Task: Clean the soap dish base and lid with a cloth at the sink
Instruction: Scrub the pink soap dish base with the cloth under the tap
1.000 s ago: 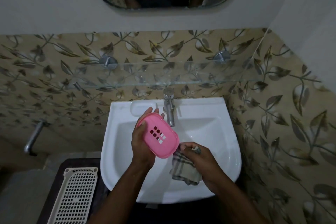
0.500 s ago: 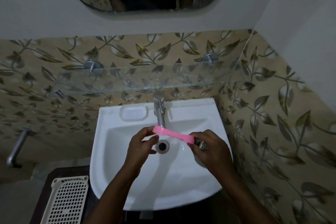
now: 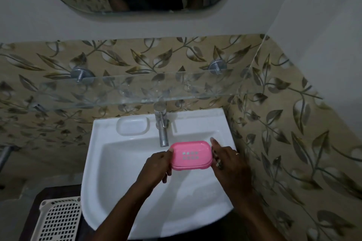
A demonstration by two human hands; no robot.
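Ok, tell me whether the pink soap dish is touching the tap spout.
Apart. In the head view the pink soap dish is held just below and right of the tap spout, with a strip of white sink visible between the spout's tip and the dish's edge.

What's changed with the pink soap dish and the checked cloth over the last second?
The pink plastic soap dish piece went from tilted upright in the left hand alone to lying level over the white sink, with the right hand now at its other end. The checked cloth, bunched below the right hand before, is no longer clearly visible. The metal tap and cream slotted basket stayed put.
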